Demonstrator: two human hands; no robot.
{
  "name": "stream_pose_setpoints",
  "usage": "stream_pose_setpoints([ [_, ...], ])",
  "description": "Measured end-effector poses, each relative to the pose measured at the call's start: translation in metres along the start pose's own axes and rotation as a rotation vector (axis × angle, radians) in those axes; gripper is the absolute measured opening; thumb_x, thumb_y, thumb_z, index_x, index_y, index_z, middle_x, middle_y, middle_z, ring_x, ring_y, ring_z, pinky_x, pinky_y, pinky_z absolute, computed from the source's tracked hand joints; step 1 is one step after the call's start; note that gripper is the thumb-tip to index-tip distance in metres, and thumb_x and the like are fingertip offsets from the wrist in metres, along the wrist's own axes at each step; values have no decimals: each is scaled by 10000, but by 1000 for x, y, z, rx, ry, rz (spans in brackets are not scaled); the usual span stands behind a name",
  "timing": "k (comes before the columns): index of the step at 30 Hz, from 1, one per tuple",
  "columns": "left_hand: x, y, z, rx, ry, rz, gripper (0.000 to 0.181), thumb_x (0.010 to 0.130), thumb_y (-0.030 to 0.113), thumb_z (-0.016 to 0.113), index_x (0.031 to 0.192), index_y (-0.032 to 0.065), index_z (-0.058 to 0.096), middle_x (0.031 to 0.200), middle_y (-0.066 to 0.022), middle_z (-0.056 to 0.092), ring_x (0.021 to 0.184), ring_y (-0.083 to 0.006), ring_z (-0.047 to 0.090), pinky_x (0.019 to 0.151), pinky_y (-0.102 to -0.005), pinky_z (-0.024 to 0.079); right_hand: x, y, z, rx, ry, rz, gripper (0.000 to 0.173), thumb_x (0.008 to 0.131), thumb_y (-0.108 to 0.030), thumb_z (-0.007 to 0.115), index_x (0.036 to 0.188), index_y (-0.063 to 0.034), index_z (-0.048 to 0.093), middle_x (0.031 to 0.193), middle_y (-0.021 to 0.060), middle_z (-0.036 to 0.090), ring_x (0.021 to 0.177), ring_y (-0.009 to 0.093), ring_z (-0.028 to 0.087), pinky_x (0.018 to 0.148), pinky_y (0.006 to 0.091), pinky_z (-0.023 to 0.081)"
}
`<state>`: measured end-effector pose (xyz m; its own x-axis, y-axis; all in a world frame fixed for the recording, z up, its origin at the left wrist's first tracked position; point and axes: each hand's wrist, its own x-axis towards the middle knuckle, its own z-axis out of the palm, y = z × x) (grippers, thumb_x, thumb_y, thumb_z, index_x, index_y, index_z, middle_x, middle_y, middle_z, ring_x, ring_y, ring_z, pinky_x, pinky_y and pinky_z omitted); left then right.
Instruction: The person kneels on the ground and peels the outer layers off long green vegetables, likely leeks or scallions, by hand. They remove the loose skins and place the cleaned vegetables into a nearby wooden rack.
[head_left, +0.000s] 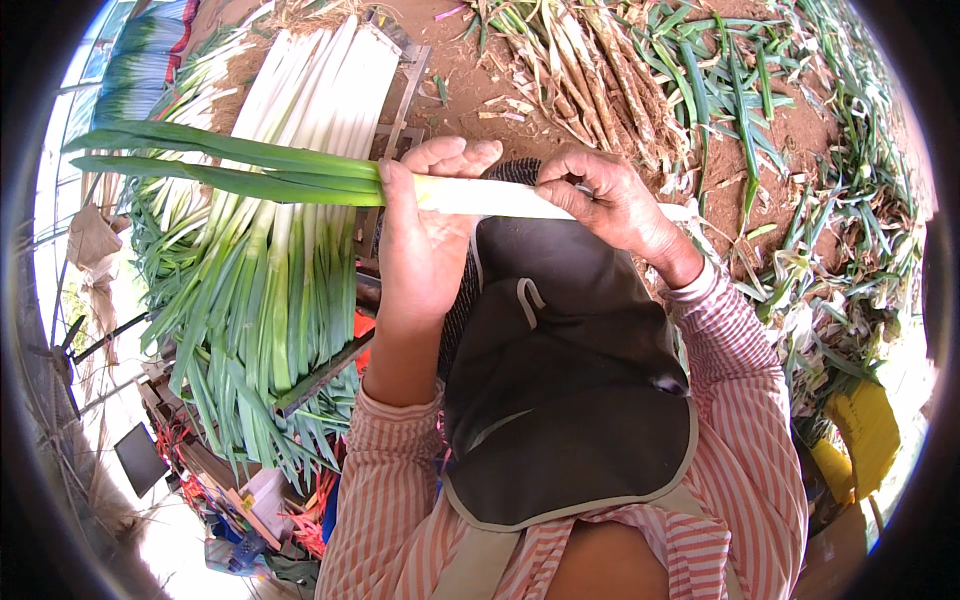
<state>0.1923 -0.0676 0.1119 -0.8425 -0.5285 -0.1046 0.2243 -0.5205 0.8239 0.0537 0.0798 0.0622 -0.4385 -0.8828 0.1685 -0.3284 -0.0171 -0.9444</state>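
Note:
A long green onion (495, 196) lies crosswise in front of me, its green leaves pointing left and its white shank to the right. My left hand (431, 225) holds it palm up where green turns to white, the thumb over the stalk and the fingertips showing beyond it. On the white shank, the thumb and bent fingers of my right hand (604, 191) close together. The root end sticks out past that hand, partly hidden by the wrist. A dark apron (570, 420) covers my lap below both hands.
On my left, a thick pile of green onions (300, 112) rests on a metal frame (409, 90). Unpeeled onions (592, 75) with brown skins lie on the soil ahead. Leaf trimmings (817, 247) are heaped along the right, near a yellow object (866, 435). Red ties (315, 517) hang at lower left.

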Motion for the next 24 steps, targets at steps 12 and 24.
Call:
stream_pose_setpoints([
  [12, 4, 20, -24, -68, 133, 119, 378, 1001, 311, 407, 1267, 45, 455, 1180, -133, 572, 1174, -261, 517, 980, -419, 397, 7, -11, 13, 24, 51, 71, 131, 873, -141, 641, 956, -41, 623, 838, 107, 620, 766, 277, 630, 674, 340, 502],
  [24, -10, 29, -17, -39, -6, 132, 371, 903, 87, 453, 1263, -3, 447, 1049, -108, 521, 1052, -235, 510, 998, -424, 380, 1, -49, 19, -467, 17, -378, 168, 779, -120, 689, 893, -61, 581, 896, 54, 550, 807, 245, 574, 632, 354, 513],
])
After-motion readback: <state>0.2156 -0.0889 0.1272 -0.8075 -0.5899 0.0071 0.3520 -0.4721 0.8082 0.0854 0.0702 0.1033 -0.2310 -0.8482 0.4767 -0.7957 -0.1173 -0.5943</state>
